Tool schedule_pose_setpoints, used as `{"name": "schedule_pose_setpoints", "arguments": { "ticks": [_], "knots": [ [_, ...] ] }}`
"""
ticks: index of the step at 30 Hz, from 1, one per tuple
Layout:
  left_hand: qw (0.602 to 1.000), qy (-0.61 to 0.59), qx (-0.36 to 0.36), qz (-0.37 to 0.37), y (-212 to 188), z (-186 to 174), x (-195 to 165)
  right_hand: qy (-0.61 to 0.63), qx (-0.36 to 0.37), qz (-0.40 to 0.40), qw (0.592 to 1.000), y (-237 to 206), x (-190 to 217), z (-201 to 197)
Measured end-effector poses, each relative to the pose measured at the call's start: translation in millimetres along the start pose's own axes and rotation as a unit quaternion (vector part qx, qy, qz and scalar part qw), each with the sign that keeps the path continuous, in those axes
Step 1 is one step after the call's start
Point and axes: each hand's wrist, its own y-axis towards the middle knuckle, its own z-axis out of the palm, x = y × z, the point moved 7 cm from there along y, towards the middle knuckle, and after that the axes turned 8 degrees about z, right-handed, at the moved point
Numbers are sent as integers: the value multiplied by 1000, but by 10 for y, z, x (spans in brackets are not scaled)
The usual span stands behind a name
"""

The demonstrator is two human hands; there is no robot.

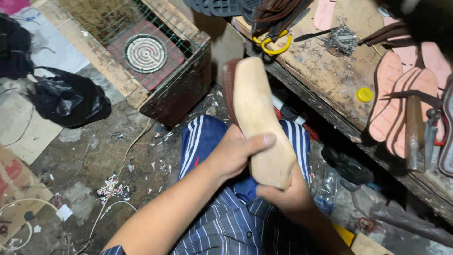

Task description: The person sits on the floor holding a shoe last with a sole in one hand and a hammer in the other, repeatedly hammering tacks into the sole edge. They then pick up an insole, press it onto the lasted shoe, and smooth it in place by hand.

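Note:
A pale wooden shoe last (258, 113) with a brown leather piece (229, 82) along its left edge is held up over my lap, its toe pointing away from me. My left hand (236, 151) grips the middle of the last from the left, thumb laid across its sole. My right hand (283, 193) cups the heel end from below.
A worn wooden workbench (325, 75) on the right carries pink insoles (401, 94), yellow-handled scissors (271, 42), a yellow cap (364, 95), a hammer (415, 127) and a round metal piece (343, 38). A wire-covered box with a coil heater (145, 53) stands on the left, beside a black bag (68, 99). Scraps litter the floor.

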Motion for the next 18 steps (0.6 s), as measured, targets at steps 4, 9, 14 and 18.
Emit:
{"name": "schedule_pose_setpoints", "arguments": {
  "ticks": [4, 9, 14, 18],
  "knots": [
    [995, 51, 21, 78, -216, 46, -486, -82, -87, 39, 992, -30, -97, 23],
    [987, 96, -18, 131, -330, 65, -842, -284, -64, -181, 939, -30, 140, 136],
    [988, 102, -7, 116, -405, 79, -861, -306, -44, -187, 932, -13, 49, 154],
    [989, 101, -15, 105, -434, 44, -829, -289, -48, -250, 923, -27, 63, 194]
  ]
}}
